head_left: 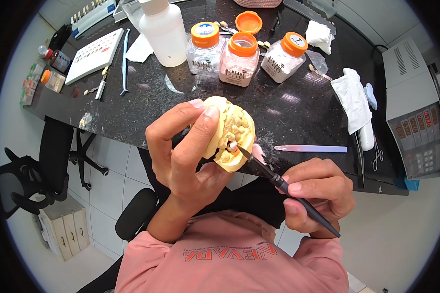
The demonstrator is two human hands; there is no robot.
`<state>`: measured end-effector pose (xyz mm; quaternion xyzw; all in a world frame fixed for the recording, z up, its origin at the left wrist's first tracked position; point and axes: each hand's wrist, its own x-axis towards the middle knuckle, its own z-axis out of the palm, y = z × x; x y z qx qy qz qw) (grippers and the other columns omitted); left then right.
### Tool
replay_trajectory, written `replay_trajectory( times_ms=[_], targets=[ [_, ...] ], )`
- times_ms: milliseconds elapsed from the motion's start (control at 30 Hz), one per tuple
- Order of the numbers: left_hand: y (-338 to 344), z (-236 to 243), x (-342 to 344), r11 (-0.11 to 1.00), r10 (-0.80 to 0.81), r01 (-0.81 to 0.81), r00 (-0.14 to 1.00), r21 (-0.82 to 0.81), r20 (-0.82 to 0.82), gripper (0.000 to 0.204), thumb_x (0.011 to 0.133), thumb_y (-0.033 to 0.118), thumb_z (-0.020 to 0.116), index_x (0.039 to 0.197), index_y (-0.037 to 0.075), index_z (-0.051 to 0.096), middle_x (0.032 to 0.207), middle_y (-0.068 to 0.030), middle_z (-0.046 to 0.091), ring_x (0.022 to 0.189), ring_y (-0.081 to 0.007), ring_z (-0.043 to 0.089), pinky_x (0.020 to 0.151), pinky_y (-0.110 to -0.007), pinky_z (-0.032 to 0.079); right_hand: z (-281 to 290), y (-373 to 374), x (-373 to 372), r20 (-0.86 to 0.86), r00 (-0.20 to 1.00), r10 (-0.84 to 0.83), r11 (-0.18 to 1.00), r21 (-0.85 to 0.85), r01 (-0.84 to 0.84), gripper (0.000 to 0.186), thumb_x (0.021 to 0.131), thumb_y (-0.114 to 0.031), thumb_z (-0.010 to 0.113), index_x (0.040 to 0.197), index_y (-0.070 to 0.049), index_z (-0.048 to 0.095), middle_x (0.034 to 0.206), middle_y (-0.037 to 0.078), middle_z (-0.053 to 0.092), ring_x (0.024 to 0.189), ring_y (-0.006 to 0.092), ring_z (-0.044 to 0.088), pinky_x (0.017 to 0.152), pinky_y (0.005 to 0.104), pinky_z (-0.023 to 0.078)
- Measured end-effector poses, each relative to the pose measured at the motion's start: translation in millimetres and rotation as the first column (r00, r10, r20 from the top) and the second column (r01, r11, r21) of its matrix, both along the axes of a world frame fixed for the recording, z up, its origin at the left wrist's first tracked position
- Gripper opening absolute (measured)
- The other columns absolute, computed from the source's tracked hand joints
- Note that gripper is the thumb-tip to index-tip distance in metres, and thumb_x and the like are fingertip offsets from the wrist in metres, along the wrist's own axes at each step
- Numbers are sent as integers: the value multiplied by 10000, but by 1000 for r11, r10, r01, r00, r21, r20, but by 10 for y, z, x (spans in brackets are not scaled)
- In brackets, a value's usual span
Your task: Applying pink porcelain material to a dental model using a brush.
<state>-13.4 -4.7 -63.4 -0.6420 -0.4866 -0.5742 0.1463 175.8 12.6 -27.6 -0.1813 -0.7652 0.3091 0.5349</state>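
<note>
A yellow plaster dental model point(243, 117) with a row of teeth is raised over the bench's near edge. My left hand point(186, 146) grips it from the left, fingers along its outer side. On one tooth near its lower end sits a whitish-pink crown point(232, 146). My right hand point(320, 195) pinches a black fine-tipped brush point(278, 181) by the handle. The brush tip meets the crown or lies right beside it; I cannot tell which. Just beyond the model, an open jar point(239, 61) of pinkish powder with an orange rim stands on the bench.
Two orange-capped powder jars point(204, 46) point(284, 56) flank the open one, near a white squeeze bottle point(164, 34). A pinkish-purple stick point(310, 149) lies right of the model. Crumpled tissue point(349, 97) and a grey control unit point(415, 112) stand farther right. A white palette point(95, 56) lies left.
</note>
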Motion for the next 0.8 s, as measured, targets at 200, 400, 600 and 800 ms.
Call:
replay_trajectory(
  times_ms=[200, 400, 600, 800],
  targets=[
    [-11, -18, 30, 999, -45, 46, 998, -11, 44, 720, 636, 81, 895, 1214, 16, 470, 1162, -167, 486, 1071, -277, 587, 896, -344, 560, -96, -47, 115, -162, 986, 34, 999, -32, -40, 248, 816, -103, 724, 992, 39, 623, 813, 200, 639, 601, 200, 632, 525, 262, 523],
    [-10, -72, 11, 995, -94, 96, 988, -7, 123, 720, 630, 13, 874, 1203, 2, 438, 1191, -178, 477, 1098, -311, 599, 941, -361, 556, 108, -117, 339, -72, 997, -23, 900, -436, -11, 274, 796, 18, 737, 1038, 43, 613, 919, 146, 625, 815, 180, 659, 705, 261, 547],
    [34, -37, 37, 999, -29, 25, 995, 43, 96, 715, 620, -3, 871, 1180, -17, 426, 1153, -173, 508, 1045, -306, 628, 909, -372, 574, 115, -87, 367, 47, 999, -26, 826, -562, 48, 162, 783, 38, 703, 919, 54, 617, 843, 104, 653, 762, 111, 664, 679, 206, 523],
    [42, -43, 26, 999, -15, 12, 997, 39, 79, 713, 627, 13, 872, 1186, -22, 431, 1155, -169, 506, 1046, -289, 625, 915, -363, 573, 73, -29, 369, 167, 986, -13, 861, -500, 96, 139, 757, 34, 714, 859, 34, 620, 761, 67, 652, 667, 68, 650, 600, 176, 503]
  ],
)
